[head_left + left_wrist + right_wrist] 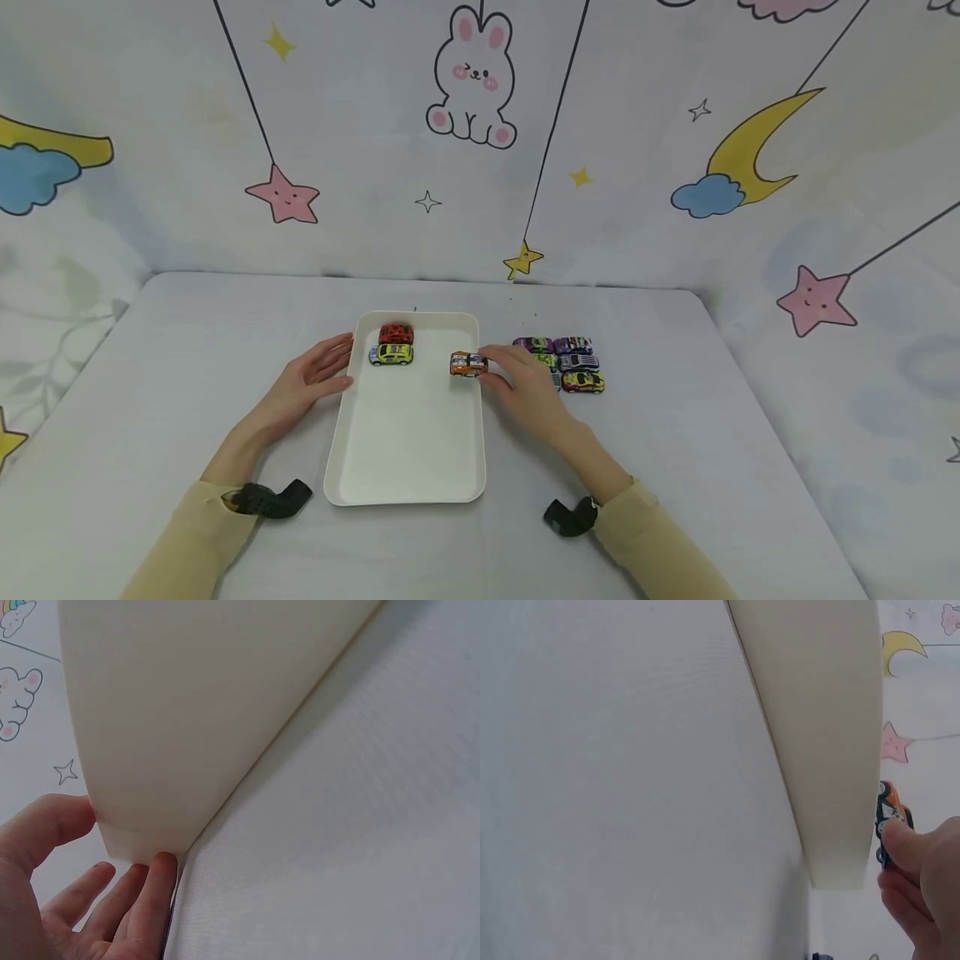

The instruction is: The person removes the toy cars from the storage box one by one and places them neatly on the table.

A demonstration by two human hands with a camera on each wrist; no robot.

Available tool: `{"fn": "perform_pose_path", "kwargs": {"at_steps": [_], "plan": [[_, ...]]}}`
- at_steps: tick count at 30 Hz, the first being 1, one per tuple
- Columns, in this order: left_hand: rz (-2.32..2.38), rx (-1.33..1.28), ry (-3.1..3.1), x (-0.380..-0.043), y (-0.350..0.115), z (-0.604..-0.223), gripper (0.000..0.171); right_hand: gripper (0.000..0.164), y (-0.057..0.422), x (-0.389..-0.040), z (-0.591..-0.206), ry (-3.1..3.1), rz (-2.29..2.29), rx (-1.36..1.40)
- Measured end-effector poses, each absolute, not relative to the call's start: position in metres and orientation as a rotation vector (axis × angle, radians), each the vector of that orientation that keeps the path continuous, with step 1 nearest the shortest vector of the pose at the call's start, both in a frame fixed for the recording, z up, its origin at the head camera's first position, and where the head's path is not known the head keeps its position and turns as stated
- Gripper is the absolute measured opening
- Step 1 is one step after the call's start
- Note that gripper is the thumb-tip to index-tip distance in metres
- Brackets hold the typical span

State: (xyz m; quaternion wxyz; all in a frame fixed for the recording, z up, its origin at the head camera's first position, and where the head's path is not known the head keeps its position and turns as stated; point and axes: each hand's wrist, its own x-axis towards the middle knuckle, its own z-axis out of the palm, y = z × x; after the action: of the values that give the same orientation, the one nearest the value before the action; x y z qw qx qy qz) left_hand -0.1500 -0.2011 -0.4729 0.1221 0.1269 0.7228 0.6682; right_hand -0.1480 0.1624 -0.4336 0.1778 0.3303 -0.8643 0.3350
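A white tray stands in the middle of the table, with a red toy car and a yellow toy car side by side near its far left corner. My right hand pinches an orange toy car between thumb and fingers over the tray's right rim; the right wrist view shows this orange car beside the rim. My left hand rests its fingertips against the tray's left wall. In the left wrist view, its fingers are spread at the tray wall.
Right of the tray, several toy cars are grouped in two columns, including a yellow and red car and a silver-purple car; my right hand partly hides some. A white cloth covers the table, and a patterned curtain hangs behind.
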Motion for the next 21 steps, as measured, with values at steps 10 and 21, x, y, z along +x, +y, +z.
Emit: {"fn": "perform_pose_path", "kwargs": {"at_steps": [10,21], "plan": [[1.956,0.382,2.103,-0.151,-0.200,-0.473,0.067,0.039,0.198,-0.152,-0.441,-2.393,0.941,0.804],[1.951,0.376,2.107,-0.150,-0.201,-0.472,0.067,0.039,0.240,-0.153,-0.443,-2.434,0.929,0.660]]}}
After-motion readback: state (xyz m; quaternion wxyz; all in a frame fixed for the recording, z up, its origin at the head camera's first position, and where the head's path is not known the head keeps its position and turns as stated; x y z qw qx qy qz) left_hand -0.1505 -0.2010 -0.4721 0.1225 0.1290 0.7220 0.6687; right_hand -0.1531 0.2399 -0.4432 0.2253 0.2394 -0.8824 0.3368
